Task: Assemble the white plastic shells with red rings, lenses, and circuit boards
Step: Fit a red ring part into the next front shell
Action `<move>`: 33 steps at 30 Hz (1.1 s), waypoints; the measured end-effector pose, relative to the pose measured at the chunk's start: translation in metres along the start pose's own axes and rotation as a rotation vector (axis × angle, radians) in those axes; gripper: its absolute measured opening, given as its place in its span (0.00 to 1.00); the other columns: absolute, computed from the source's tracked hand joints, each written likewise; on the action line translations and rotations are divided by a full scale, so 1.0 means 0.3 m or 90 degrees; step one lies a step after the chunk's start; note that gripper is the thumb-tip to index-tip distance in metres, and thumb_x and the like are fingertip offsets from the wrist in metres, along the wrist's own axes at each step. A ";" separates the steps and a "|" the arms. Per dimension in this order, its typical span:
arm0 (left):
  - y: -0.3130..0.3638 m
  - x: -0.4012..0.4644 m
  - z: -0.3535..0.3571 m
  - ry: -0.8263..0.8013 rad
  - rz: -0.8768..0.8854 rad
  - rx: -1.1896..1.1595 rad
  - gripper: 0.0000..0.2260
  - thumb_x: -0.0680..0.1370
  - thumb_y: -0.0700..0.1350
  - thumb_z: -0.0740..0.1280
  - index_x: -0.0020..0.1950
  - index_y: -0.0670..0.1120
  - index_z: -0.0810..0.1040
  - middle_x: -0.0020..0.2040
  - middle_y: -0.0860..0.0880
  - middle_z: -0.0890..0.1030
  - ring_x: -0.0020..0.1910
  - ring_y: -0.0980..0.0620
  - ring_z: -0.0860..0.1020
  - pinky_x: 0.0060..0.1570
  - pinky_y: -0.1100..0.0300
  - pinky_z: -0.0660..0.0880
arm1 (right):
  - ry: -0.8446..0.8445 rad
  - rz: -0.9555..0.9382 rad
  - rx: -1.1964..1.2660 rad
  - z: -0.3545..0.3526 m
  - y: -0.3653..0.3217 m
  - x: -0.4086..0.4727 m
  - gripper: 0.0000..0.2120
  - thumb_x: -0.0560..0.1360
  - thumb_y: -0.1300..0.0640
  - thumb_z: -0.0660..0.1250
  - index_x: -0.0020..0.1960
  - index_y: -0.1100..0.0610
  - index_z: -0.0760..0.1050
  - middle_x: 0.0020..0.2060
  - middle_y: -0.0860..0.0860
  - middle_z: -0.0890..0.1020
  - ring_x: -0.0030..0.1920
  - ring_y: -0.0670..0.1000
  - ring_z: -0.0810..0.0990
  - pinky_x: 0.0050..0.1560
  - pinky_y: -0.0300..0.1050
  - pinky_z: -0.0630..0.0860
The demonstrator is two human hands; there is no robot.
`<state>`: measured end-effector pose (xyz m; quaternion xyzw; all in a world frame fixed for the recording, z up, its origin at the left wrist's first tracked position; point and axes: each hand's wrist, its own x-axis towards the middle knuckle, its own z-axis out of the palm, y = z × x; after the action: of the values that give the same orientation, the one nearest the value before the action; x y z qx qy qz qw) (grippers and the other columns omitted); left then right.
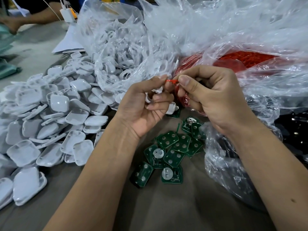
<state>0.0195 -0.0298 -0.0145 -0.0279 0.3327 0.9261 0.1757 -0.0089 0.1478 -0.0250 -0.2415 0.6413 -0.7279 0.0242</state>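
Head view: your left hand (146, 104) and right hand (211, 95) meet at the centre, both pinching one red ring (170, 81) between thumb and forefinger tips. Both grips are narrow, fingertip only. Your left hand's lower fingers also curl around a white shell (157, 95); most of it is hidden in the palm, so I cannot tell its orientation.

My read: you're fitting the ring to the shell.

- Keep the ring pinched near its ends, not mid-span, so it doesn't twist or fold.
- Turn the shell's opening toward you before seating. Right now the fingers block it.
- Seat one side first, then walk the ring round with your right thumb. Don't stretch it.
- Hold the shell with ring and little fingers only, so your pinch stays free.

Around the hands: the bag of red rings (236, 60) lies just behind your right hand, open and touching it. The clear bag of white parts (120, 52) sits behind your left hand. Loose shell halves (50, 117) are heaped to the left on the table (166, 210). Green circuit boards (171, 150) lie scattered just below your wrists, within easy reach for the next step. Lenses: can't pick any out for certain.

Risk: dropping the ring into the board pile.
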 end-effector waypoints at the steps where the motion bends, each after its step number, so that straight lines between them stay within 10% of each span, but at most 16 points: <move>1: 0.000 0.000 0.000 -0.001 -0.002 -0.003 0.01 0.74 0.38 0.64 0.45 0.41 0.73 0.36 0.48 0.76 0.25 0.60 0.67 0.18 0.69 0.61 | -0.001 -0.001 0.001 -0.001 -0.001 0.000 0.04 0.79 0.58 0.73 0.49 0.53 0.86 0.34 0.53 0.83 0.25 0.47 0.68 0.23 0.39 0.62; 8: -0.001 -0.002 -0.009 -0.006 0.029 0.003 0.05 0.76 0.35 0.66 0.43 0.42 0.72 0.36 0.47 0.76 0.26 0.60 0.67 0.20 0.71 0.62 | 0.018 -0.018 -0.038 0.000 -0.007 -0.003 0.04 0.79 0.58 0.73 0.53 0.57 0.85 0.34 0.49 0.83 0.25 0.47 0.67 0.24 0.40 0.62; 14: -0.033 0.005 0.004 0.055 0.359 0.444 0.13 0.76 0.31 0.72 0.42 0.42 0.70 0.37 0.41 0.75 0.28 0.53 0.66 0.27 0.64 0.64 | 0.096 0.109 0.018 0.004 0.013 0.003 0.05 0.81 0.59 0.70 0.51 0.57 0.85 0.32 0.57 0.72 0.30 0.52 0.64 0.27 0.41 0.61; 26: -0.039 -0.002 0.006 0.061 0.433 0.527 0.13 0.71 0.35 0.79 0.43 0.43 0.75 0.40 0.43 0.83 0.40 0.49 0.79 0.40 0.58 0.77 | 0.091 -0.014 0.015 0.004 0.004 0.009 0.07 0.80 0.65 0.71 0.52 0.56 0.86 0.34 0.49 0.81 0.30 0.51 0.67 0.28 0.44 0.63; 33: -0.040 0.000 0.002 0.058 0.418 0.502 0.12 0.70 0.35 0.80 0.49 0.42 0.81 0.40 0.45 0.84 0.40 0.49 0.83 0.44 0.56 0.80 | 0.090 -0.050 -0.019 0.009 0.002 0.011 0.08 0.79 0.62 0.72 0.51 0.51 0.87 0.40 0.71 0.78 0.32 0.57 0.66 0.30 0.47 0.65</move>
<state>0.0235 -0.0207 -0.0213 0.1059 0.6549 0.7346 -0.1421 -0.0110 0.1442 -0.0244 -0.2147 0.6421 -0.7340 -0.0537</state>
